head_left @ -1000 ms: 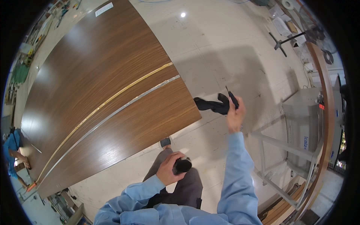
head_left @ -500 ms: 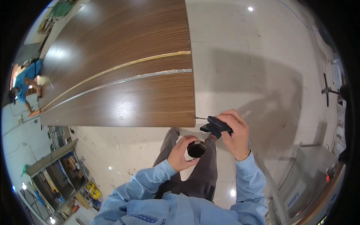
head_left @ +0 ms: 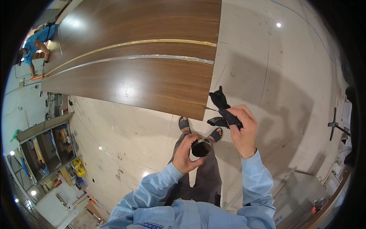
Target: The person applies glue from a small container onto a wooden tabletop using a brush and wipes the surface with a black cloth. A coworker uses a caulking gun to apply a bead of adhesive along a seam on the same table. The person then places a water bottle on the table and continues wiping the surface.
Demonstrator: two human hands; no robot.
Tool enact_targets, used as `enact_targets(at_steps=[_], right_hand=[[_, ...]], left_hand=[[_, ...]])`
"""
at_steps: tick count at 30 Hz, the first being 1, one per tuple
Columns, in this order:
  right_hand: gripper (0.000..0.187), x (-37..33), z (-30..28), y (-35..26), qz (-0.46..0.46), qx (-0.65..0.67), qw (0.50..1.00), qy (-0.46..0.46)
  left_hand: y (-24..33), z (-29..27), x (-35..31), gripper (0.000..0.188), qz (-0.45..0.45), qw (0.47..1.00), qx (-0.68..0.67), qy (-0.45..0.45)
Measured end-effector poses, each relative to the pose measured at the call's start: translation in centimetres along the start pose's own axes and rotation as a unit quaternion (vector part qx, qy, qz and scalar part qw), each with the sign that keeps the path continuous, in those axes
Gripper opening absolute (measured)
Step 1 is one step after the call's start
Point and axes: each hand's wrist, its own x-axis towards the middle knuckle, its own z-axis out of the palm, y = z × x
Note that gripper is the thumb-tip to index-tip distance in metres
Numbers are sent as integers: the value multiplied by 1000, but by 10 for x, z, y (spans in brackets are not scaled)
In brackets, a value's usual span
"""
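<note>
My left hand (head_left: 185, 155) is wrapped round a small round container (head_left: 201, 148) with a dark inside, held upright above my feet. In my right hand (head_left: 243, 131) is a thin dark tool (head_left: 211, 109), gripped together with a limp black glove-like cloth (head_left: 219, 99) that sticks out past the fingers. The tool's slim tip meets the right edge of a brown wood-grain panel (head_left: 129, 86), close to its near corner. I cannot make out the tool's exact kind. Two long strips, one gold (head_left: 152, 42) and one silver (head_left: 152, 57), run lengthwise across the panel.
At the panel's far left end a person in blue (head_left: 36, 44) bends over it, a hand near an orange thing (head_left: 37, 77). A grey shelf unit (head_left: 45, 143) with tools stands at left. A grey metal box (head_left: 299, 192) stands at lower right, and a blue cable (head_left: 301, 17) crosses the floor.
The view has turned, so the panel now slants and its corner sits further right. The black cloth has spread upward, and my sandalled feet show. Both hands keep their holds.
</note>
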Motion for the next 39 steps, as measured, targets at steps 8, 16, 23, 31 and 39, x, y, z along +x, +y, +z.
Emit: enact_targets(at_steps=[8,16,23,31,39], right_hand=[[32,1,-5,-11,3,-6,999,-34],[41,-2,-15,-12,42,-5,998,-49],[41,-8,-7,-8,7,1,999,-53],[40,-12,-2,-3,32,35,998,-35],[38,-11,-2,-2,22,35,998,-46]], left_hand=[[1,1,2,77,13,1000,-5,11],[-2,-7,14,77,16,999,24,16],[0,-6,13,74,12,1000,18,20],[-3,-6,7,73,14,999,17,27],[-3,-5,4,73,16,999,16,30]])
